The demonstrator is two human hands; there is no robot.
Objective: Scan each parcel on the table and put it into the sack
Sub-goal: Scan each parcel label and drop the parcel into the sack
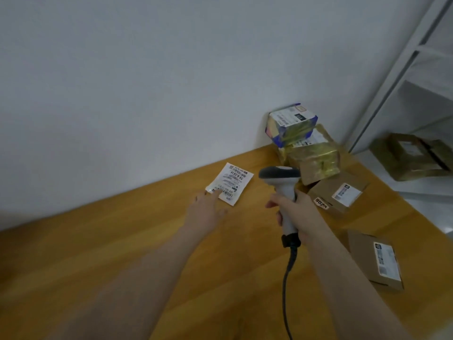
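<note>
While the right hand [297,212] grips the handle of a grey and white scanner [282,182], fingers curled round it, the left hand [208,208] lies open with straight fingers, its fingertips [215,192] touching the near edge of a flat white parcel [231,184]. That parcel lies label up on the wooden table [122,253], close to the wall [147,82]. The scanner's head points towards the parcel from just beside it, and its dark cable [286,278] hangs down towards the near edge of the picture

Further right, in the table's far corner, a blue-edged box [290,123] sits on top of a box wrapped in shiny yellow tape [316,158]. Just in front of these lies a brown box [339,193] with a white label and a small tag on its near side. Another brown labelled box [375,260] lies nearer, beside the right forearm and apart from the rest. Beyond the table's right end stands a white shelf [416,69] with a taped brown box [411,155] on it
</note>
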